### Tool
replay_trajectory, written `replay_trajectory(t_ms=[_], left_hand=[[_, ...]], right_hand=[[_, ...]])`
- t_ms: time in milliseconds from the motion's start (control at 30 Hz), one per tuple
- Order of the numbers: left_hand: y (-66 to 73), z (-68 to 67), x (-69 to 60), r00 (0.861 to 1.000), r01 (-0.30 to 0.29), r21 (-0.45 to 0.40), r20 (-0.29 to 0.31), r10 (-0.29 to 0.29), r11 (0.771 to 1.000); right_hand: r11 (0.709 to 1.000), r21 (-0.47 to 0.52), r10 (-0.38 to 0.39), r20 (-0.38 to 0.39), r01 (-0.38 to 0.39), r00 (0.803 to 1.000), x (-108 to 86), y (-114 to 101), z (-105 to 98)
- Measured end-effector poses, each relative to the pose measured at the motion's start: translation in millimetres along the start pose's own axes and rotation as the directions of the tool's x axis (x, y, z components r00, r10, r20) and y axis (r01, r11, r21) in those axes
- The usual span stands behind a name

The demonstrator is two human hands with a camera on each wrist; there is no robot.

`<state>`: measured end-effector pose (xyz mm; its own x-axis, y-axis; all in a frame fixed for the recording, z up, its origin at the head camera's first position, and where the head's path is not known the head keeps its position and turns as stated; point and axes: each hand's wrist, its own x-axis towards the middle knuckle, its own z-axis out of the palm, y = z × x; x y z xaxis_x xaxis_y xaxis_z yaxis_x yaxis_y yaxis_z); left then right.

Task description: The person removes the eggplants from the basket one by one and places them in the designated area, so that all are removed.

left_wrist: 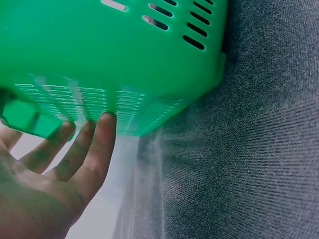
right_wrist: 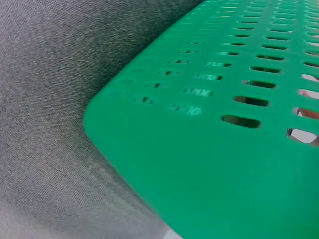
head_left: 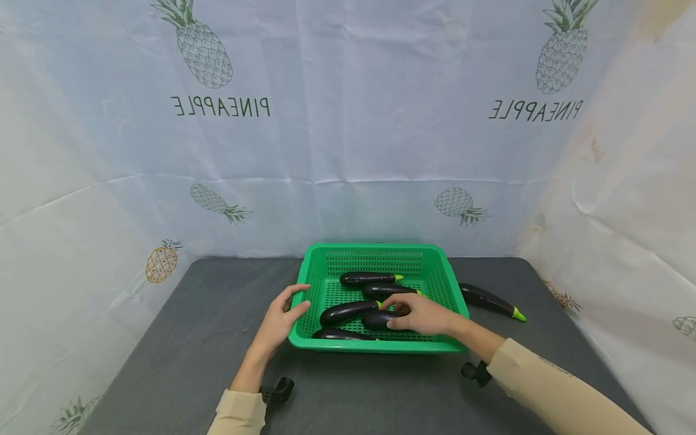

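Eggplant Between Thumb and Fingers of the Right Hand

Location: the dark, glossy eggplant lies within the green basket, its rounded end extending left from the right fingertips. Its other end is concealed beneath the hand.

Right fingers: curled on the eggplant, thumb on the near side, forefinger toward the far side. Firmness of grip cannot be determined. The right wrist view shows only the basket's slotted wall and the surface beside it.

Adjacent items: four more eggplants occupy the basket. The left eggplant lies just left of the right fingertips, its green tip close to the forefinger. The middle eggplant lies just beyond those fingers; the far eggplant lies further beyond, parallel to the rear wall. The near eggplant lies left of and nearer than the right thumb, partly masked by the front rim.

Left fingers: the left hand is at the basket's left side, thumb and forefinger spread apart at the rim. Other fingertips meet the outer wall, lightly bent.

Surroundings: the outside eggplant rests on the grey table, beyond and right of the right fingers. A pineapple-print sheet stands behind, well beyond both hands' fingers.
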<state>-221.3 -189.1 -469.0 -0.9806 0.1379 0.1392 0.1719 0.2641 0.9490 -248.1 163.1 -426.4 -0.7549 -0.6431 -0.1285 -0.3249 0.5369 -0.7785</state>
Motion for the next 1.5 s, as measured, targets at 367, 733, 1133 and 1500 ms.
replay_trajectory(t_ms=[367, 733, 1133, 1500], left_hand=[[0.9, -0.8, -0.8, 1.0, -0.004, -0.016, 0.006, 0.004, 1.0], [0.4, 0.1, -1.2, 1.0, -0.005, -0.021, 0.009, 0.005, 1.0], [-0.6, 0.1, -1.7, 1.0, -0.007, -0.017, 0.008, 0.007, 1.0], [0.0, 0.4, -1.0, 1.0, 0.003, -0.019, 0.006, -0.003, 1.0]], right_hand=[[0.999, -0.035, -0.008, -0.069, 0.005, 0.998, -15.1, -15, -6], [0.999, -0.033, -0.023, -0.126, 0.019, 0.992, -34.1, -22, -22], [0.999, -0.03, -0.037, -0.193, 0.032, 0.98, -54.5, -30, -38], [0.997, -0.047, -0.078, -0.26, 0.068, 0.963, -73.5, -30, -50]])
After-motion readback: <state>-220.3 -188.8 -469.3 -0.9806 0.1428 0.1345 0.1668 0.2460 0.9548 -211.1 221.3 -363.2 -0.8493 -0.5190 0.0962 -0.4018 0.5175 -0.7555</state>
